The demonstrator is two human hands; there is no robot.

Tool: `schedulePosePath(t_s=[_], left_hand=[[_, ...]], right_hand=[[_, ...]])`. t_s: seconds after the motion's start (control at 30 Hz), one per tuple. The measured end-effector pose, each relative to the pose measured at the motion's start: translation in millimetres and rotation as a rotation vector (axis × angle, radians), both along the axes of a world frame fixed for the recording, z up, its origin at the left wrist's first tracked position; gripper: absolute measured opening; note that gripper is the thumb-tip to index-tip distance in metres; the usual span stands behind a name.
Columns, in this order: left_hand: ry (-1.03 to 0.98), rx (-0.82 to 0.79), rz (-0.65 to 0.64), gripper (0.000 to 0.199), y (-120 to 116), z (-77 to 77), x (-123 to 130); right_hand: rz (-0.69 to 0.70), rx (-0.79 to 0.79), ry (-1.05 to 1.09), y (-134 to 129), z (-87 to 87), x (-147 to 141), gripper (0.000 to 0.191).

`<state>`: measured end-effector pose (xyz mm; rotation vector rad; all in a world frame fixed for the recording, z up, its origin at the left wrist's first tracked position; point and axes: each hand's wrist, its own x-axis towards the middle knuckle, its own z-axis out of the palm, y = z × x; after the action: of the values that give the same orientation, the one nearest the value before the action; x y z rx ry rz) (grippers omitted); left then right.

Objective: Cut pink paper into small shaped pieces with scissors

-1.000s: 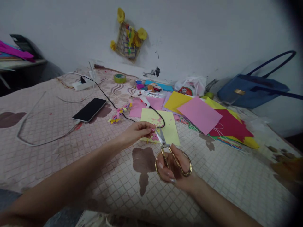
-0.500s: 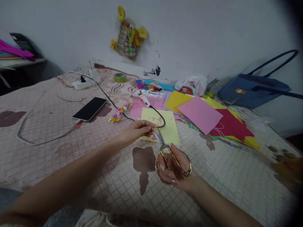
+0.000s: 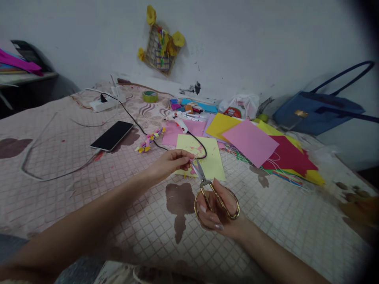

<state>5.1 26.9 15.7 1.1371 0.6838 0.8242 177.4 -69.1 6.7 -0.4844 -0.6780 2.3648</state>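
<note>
A big blue bag sits by the wall. A phone with a dark screen lies flat, joined to a white cord. Yellow flowers hang up high.

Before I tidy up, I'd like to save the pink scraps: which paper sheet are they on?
The pale yellow sheet, nearest the scissors; it alone shows pink scraps.

Right hand holding gold-handled scissors, left hand pinching pink paper, patterned cloth below
</note>
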Motion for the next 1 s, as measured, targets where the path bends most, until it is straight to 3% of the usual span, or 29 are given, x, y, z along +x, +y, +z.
schedulePosePath(t_s=[0.47, 1.0], left_hand=[[0.037, 0.094, -0.032, 0.024, -2.0, 1.5, -0.3], [0.007, -0.042, -0.15, 0.035, -5.9, 4.7, 0.8]], right_hand=[[-0.026, 0.006, -0.03, 0.1, -2.2, -2.5, 0.065], [-0.161, 0.126, -0.244, -4.7, -4.7, -5.3, 0.063]])
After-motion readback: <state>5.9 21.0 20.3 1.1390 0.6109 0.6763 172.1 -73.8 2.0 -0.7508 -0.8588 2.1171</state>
